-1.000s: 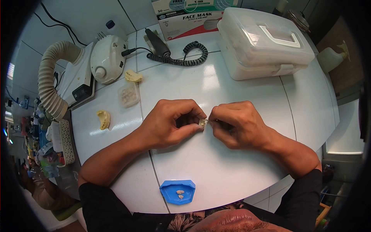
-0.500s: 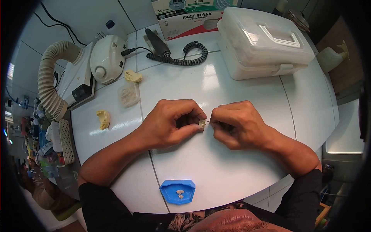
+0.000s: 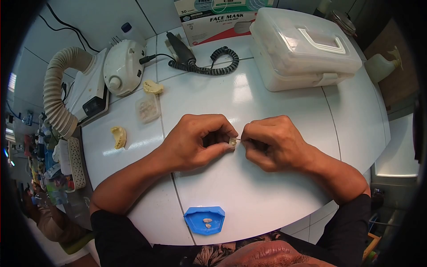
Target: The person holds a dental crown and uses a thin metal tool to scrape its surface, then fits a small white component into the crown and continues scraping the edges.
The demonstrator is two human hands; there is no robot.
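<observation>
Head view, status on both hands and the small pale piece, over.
Left hand pinching small pale piece. Right hand gripping thin tool, tip close to piece, contact unclear. Nothing visibly blocking; blue tray sits apart.

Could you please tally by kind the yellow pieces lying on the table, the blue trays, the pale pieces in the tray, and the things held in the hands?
Yellow pieces on the table: 2
Blue tray: 1
Pale pieces in the tray: 2
Small held piece, left hand: 1
Thin tool, right hand: 1
Total: 7
</observation>
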